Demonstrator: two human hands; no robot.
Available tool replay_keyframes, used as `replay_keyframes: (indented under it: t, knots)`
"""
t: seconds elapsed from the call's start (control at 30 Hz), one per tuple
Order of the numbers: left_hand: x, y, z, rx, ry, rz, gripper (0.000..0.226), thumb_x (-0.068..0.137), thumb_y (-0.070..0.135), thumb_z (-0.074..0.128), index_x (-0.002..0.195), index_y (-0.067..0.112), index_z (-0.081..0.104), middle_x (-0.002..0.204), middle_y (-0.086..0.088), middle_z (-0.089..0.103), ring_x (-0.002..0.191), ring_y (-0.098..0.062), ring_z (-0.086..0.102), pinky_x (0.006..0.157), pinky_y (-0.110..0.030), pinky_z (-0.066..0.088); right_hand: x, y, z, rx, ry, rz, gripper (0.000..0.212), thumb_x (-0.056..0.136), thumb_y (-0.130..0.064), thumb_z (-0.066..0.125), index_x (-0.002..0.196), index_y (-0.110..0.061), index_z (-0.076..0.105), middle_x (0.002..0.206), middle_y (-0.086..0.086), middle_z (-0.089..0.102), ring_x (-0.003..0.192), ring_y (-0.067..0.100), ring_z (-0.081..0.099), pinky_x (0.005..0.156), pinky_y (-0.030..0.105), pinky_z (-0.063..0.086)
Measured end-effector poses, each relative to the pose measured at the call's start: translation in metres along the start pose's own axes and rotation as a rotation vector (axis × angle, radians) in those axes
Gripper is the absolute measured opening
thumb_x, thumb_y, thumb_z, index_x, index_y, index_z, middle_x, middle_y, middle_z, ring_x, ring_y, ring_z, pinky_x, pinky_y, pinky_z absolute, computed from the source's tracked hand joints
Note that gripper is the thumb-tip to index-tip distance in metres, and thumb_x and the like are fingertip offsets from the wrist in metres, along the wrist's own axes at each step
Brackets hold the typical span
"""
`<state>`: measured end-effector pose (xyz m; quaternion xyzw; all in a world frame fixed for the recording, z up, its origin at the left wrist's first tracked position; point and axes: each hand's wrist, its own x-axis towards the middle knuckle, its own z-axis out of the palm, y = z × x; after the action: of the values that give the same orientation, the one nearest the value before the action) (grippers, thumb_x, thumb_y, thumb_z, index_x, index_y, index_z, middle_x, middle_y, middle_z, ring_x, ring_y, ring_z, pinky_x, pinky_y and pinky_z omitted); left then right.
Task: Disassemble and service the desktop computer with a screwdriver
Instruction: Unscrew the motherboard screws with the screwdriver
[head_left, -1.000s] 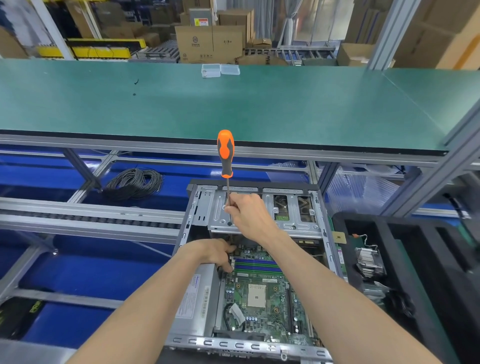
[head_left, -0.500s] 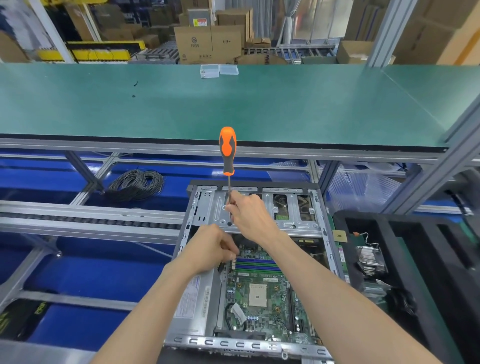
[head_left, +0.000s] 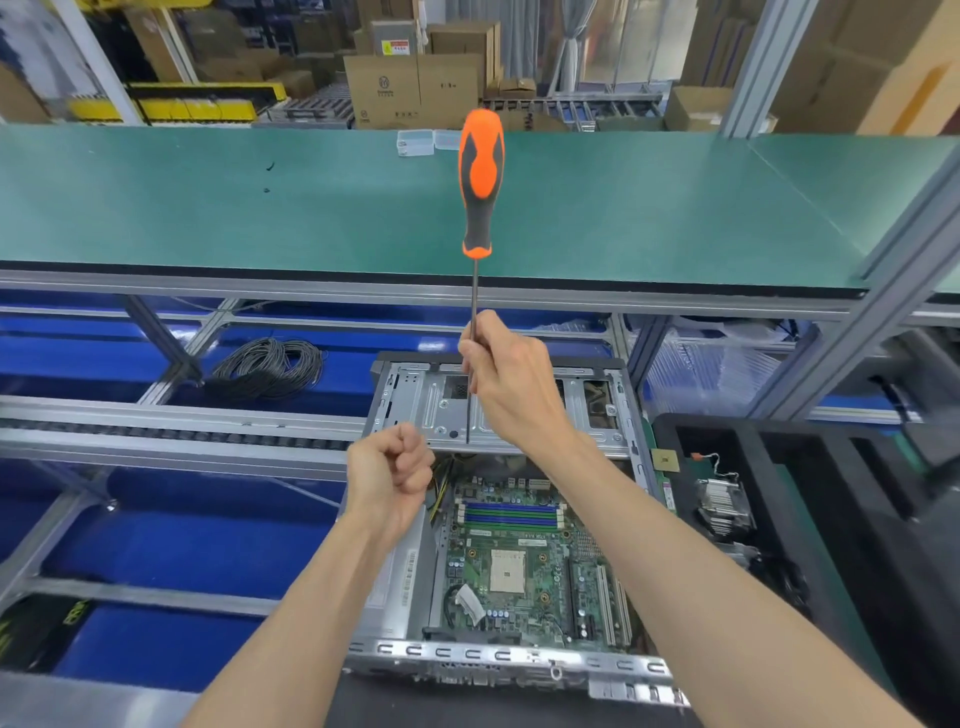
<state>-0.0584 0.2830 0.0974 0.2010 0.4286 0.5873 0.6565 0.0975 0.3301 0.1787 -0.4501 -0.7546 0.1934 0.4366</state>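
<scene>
1. The computer (head_left: 498, 519) lies on its side with the cover off, low in the middle of the view, below the front edge of the green bench (head_left: 311, 208). Its board (head_left: 524, 566) is bare, with the socket and the blue and green memory slots showing.

2. The screwdriver (head_left: 480, 176) stands near upright above the drive cage (head_left: 431, 410), orange handle on top. Its tip sits at or just above the cage's near edge; I cannot tell whether it touches.

3. The right hand (head_left: 511, 384) pinches the thin shaft, fingers curled round it, well below the handle.

4. The left hand (head_left: 392, 475) hovers over the case's left side, near the cage's front edge, with its fingers curled into a loose fist. Whether it holds a small part, such as a screw, I cannot tell.

5. The step seems to be work on a screw in or near the cage. To do it well: move the right hand's grip up onto the handle before turning, since a pinch on the shaft gives little torque; seat the tip square in the screw head; keep the shaft upright so it cannot slip onto the board.

6. To the right, just beside the case, a black tray (head_left: 779, 467) holds a heatsink (head_left: 724, 506); a loose screw could go there or into the clear boxes (head_left: 415, 141) at the bench's far edge.

7. A cable coil (head_left: 267, 366) lies on the blue shelf to the left, well apart from the work.
</scene>
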Motion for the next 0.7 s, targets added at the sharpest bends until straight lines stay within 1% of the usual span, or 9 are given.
replay_keyframes:
  t: [0.1, 0.17, 0.2, 0.27, 0.33, 0.37, 0.47, 0.6, 0.7]
  knots:
    - [-0.004, -0.008, 0.01, -0.163, 0.028, -0.052, 0.026, 0.073, 0.003, 0.033, 0.052, 0.014, 0.044, 0.048, 0.003, 0.027, 0.04, -0.009, 0.018, 0.031, -0.021, 0.013, -0.017, 0.01, -0.004, -0.026, -0.037, 0.029, 0.013, 0.102, -0.01, 0.048, 0.089, -0.008, 0.05, 0.065, 0.006, 0.062, 0.059, 0.031, 0.058, 0.062, 0.049, 0.05]
    - [-0.005, -0.01, 0.019, -0.099, 0.016, -0.028, 0.021, 0.075, 0.01, 0.046, 0.054, 0.014, 0.048, 0.047, 0.005, 0.027, 0.039, -0.008, 0.018, 0.032, -0.02, 0.014, -0.032, 0.02, -0.005, -0.044, -0.086, 0.066, 0.012, 0.102, -0.01, 0.049, 0.09, -0.008, 0.051, 0.066, 0.008, 0.063, 0.06, 0.031, 0.06, 0.063, 0.049, 0.051]
    - [-0.005, -0.01, 0.022, 0.021, 0.007, 0.03, 0.017, 0.073, 0.014, 0.054, 0.056, 0.014, 0.053, 0.046, 0.006, 0.028, 0.039, -0.009, 0.018, 0.033, -0.02, 0.016, -0.039, 0.025, -0.005, -0.053, -0.111, 0.088, 0.012, 0.102, -0.011, 0.05, 0.09, -0.009, 0.052, 0.067, 0.008, 0.064, 0.061, 0.031, 0.061, 0.065, 0.049, 0.052]
    - [-0.005, -0.011, 0.023, 0.458, -0.034, 0.233, 0.005, 0.072, 0.015, 0.066, 0.067, 0.016, 0.066, 0.045, 0.007, 0.034, 0.04, -0.011, 0.022, 0.038, -0.02, 0.02, -0.052, 0.032, -0.004, -0.068, -0.159, 0.129, 0.011, 0.101, -0.012, 0.051, 0.09, -0.011, 0.054, 0.067, 0.008, 0.065, 0.064, 0.03, 0.063, 0.068, 0.049, 0.053]
    - [-0.005, -0.013, 0.022, 0.856, -0.14, 0.371, 0.011, 0.074, 0.022, 0.074, 0.084, 0.027, 0.077, 0.044, 0.008, 0.038, 0.043, -0.015, 0.026, 0.044, -0.021, 0.023, -0.062, 0.035, -0.002, -0.075, -0.199, 0.152, 0.01, 0.099, -0.013, 0.054, 0.09, -0.01, 0.055, 0.069, 0.008, 0.066, 0.069, 0.03, 0.063, 0.07, 0.047, 0.053]
    - [-0.005, -0.014, 0.02, 0.974, -0.194, 0.378, 0.016, 0.074, 0.03, 0.079, 0.089, 0.035, 0.078, 0.043, 0.009, 0.038, 0.044, -0.015, 0.025, 0.046, -0.022, 0.022, -0.066, 0.036, 0.0, -0.08, -0.22, 0.158, 0.01, 0.098, -0.014, 0.055, 0.089, -0.011, 0.056, 0.071, 0.007, 0.067, 0.071, 0.03, 0.063, 0.071, 0.045, 0.052]
    - [-0.002, -0.015, 0.011, 1.21, -0.21, 0.329, 0.021, 0.072, 0.041, 0.085, 0.088, 0.052, 0.077, 0.042, 0.007, 0.045, 0.042, -0.011, 0.026, 0.05, -0.026, 0.026, -0.078, 0.039, 0.006, -0.095, -0.283, 0.161, 0.009, 0.098, -0.015, 0.057, 0.091, -0.01, 0.059, 0.074, 0.008, 0.067, 0.07, 0.026, 0.059, 0.067, 0.039, 0.048]
    - [0.001, -0.012, 0.004, 1.427, -0.137, 0.342, 0.028, 0.07, 0.046, 0.085, 0.08, 0.064, 0.066, 0.051, 0.007, 0.062, 0.045, -0.006, 0.043, 0.053, -0.028, 0.033, -0.085, 0.039, 0.016, -0.101, -0.335, 0.18, 0.013, 0.099, -0.016, 0.058, 0.093, -0.006, 0.065, 0.08, 0.012, 0.068, 0.077, 0.029, 0.058, 0.07, 0.04, 0.044]
    - [0.001, -0.009, 0.001, 1.459, -0.117, 0.341, 0.027, 0.071, 0.043, 0.085, 0.076, 0.062, 0.066, 0.054, 0.016, 0.064, 0.052, -0.003, 0.049, 0.054, -0.028, 0.036, -0.082, 0.036, 0.021, -0.079, -0.352, 0.227, 0.02, 0.101, -0.018, 0.055, 0.094, -0.005, 0.068, 0.081, 0.012, 0.069, 0.078, 0.029, 0.059, 0.07, 0.036, 0.043]
